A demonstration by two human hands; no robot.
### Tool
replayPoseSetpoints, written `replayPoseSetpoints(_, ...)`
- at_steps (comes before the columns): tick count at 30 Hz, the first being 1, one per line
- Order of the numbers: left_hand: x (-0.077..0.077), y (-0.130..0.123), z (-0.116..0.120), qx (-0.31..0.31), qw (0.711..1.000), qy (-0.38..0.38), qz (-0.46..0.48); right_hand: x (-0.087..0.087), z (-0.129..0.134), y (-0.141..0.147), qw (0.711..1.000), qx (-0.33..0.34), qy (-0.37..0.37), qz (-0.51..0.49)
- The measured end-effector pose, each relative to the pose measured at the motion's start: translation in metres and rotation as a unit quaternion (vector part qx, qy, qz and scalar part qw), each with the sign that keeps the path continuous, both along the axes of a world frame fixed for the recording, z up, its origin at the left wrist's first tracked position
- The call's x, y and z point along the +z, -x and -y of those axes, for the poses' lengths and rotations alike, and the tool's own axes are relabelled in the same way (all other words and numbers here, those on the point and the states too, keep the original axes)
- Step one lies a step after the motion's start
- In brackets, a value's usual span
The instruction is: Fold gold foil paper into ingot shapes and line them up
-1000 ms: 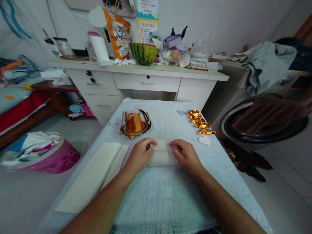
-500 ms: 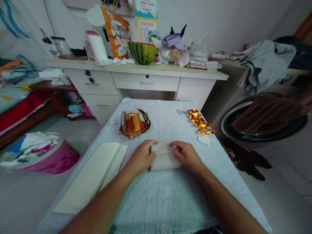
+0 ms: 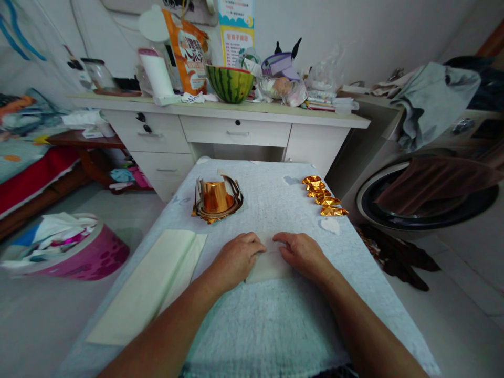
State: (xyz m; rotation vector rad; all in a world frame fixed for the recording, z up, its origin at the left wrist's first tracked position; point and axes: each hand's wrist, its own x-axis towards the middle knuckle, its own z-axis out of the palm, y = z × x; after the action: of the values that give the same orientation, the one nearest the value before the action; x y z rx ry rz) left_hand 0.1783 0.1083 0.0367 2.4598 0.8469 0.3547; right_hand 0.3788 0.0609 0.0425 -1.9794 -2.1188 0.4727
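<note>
A small folded sheet of pale paper (image 3: 270, 266) lies flat on the table between my hands. My left hand (image 3: 238, 258) is closed at the paper's left side, thumb and fingers pinched at its upper edge. On the opposite side, my right hand (image 3: 305, 253) holds the right edge, with the index finger reaching over the top and the other fingers curled under. Beyond my left hand stands a roll of gold foil strips (image 3: 216, 198) with dark edges. Several folded gold foil pieces (image 3: 323, 197) lie in a row past my right hand.
Larger pale paper sheets (image 3: 145, 289) lie at the left of the cloth-covered table (image 3: 260, 331). A pink bin (image 3: 90, 257) with waste stands on the floor to the left. Behind is a white desk (image 3: 236, 131) bearing a cut watermelon (image 3: 230, 86); a washing machine (image 3: 425, 189) stands right.
My left hand has shifted right and a little nearer me, its fingers now together over the paper. The crease across the paper shows less clearly. The right hand stays almost in place.
</note>
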Motion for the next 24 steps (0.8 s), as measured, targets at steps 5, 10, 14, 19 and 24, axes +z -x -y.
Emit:
replayPoseSetpoints(5, -0.002, 0.0, 0.001, -0.012, 1.0, -0.017, -0.012, 0.0, 0.0, -0.008, 1.0, -0.012, 0.005, -0.018)
replayPoseSetpoints(10, 0.002, 0.002, 0.005, -0.026, 0.999, -0.028, -0.019, 0.002, 0.0, -0.014, 0.998, 0.014, -0.017, -0.062)
replayPoseSetpoints(14, 0.005, 0.003, 0.007, -0.032, 0.999, -0.026, -0.027, 0.012, 0.006, -0.018, 0.994, 0.06, -0.002, -0.086)
replayPoseSetpoints(19, 0.004, 0.002, 0.007, -0.03, 0.999, -0.031, -0.032, 0.023, 0.017, -0.017, 0.99, 0.126, 0.029, -0.046)
replayPoseSetpoints(24, 0.0, 0.0, 0.006, -0.02, 0.999, -0.036, -0.031, 0.027, 0.025, -0.01, 0.99, 0.143, 0.018, -0.003)
